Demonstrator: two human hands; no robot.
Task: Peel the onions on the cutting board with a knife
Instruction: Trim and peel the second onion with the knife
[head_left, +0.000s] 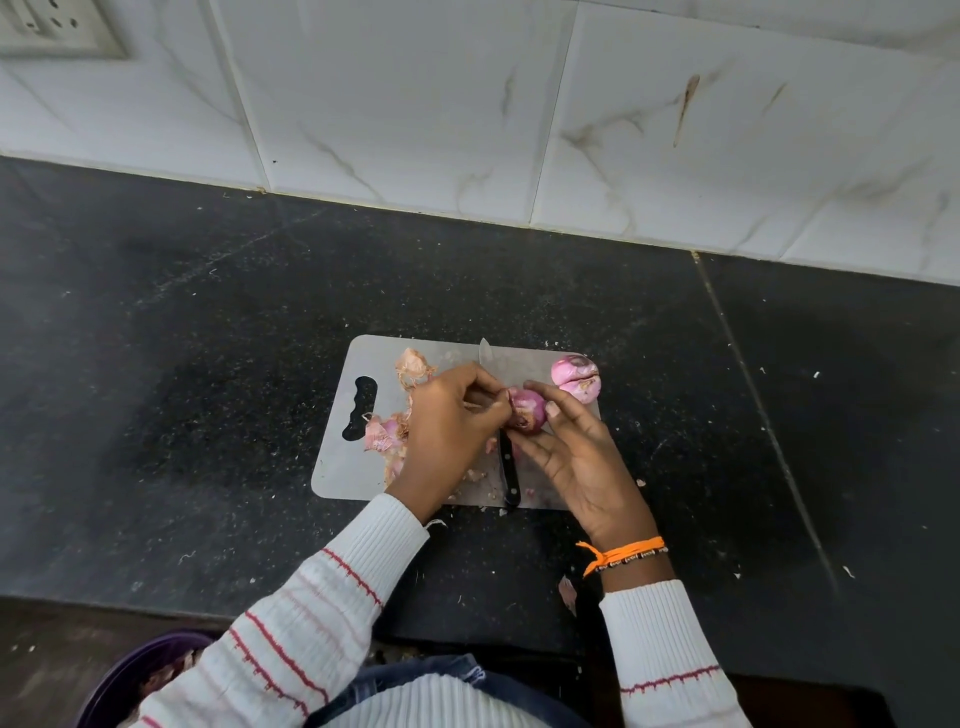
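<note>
A grey cutting board lies on the black counter. Above its middle my right hand holds a small purple onion between thumb and fingers. My left hand pinches at the onion's left side, fingertips curled on its skin. A black-handled knife lies flat on the board under the hands, its blade tip pointing away from me. A second onion, pink and peeled-looking, rests at the board's far right corner. Loose onion skins lie on the board's left part.
A white tiled wall rises behind the counter, with a socket at top left. A purple bowl sits below the counter edge at bottom left. Skin scraps dot the counter near me.
</note>
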